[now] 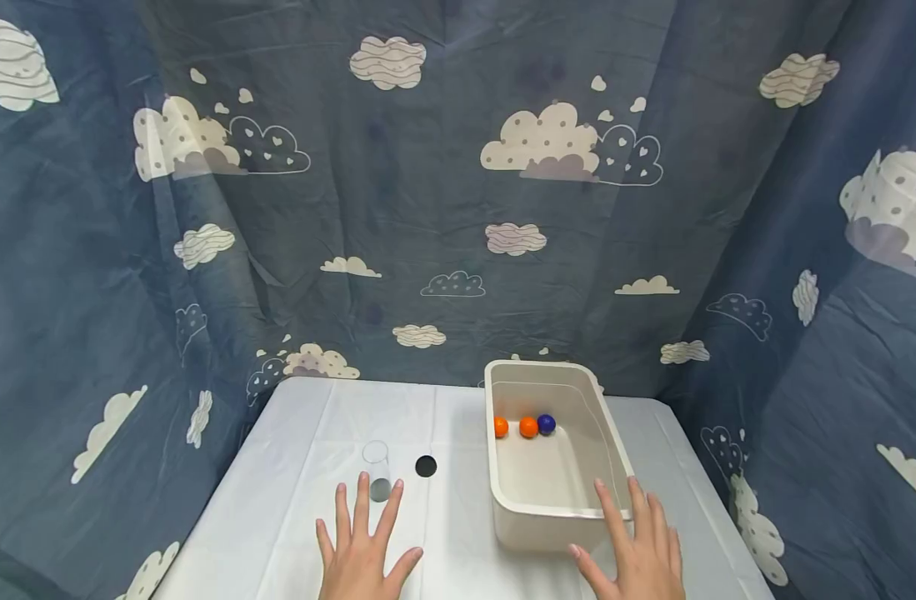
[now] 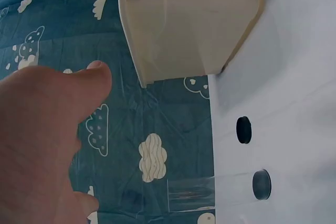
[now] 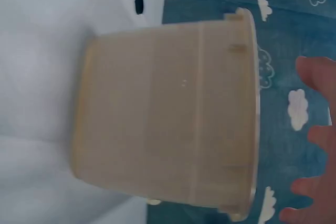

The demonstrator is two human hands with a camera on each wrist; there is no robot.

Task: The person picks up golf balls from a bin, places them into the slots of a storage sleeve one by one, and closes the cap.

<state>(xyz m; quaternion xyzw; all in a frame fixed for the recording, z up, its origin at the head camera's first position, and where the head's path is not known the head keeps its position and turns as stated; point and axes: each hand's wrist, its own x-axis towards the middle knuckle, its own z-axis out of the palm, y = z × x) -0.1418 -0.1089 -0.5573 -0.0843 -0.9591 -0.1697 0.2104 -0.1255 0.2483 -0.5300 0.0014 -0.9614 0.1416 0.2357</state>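
Observation:
My left hand [image 1: 362, 554], fingers spread and straight, holds nothing and is nearest to a clear cylinder [image 1: 379, 490] with a dark round bottom. That cylinder [image 2: 261, 184] stands upright on the table; in the head view my fingertips reach its lower end. Beside it lies a flat black disc [image 1: 426, 466]. My right hand [image 1: 641, 554], also spread and holding nothing, overlaps the near right corner of a beige plastic bin [image 1: 540, 527]. Inside the bin are two orange balls [image 1: 528, 427] and a dark blue ball [image 1: 546, 425]. The right wrist view shows the bin's outer wall [image 3: 142, 114].
A white cloth covers the table [image 1: 300, 467]. Dark blue curtains [image 1: 442, 200] with a cloud print hang behind it and along both sides. The bin's tall walls rise on the table's right half, its far end near the back edge.

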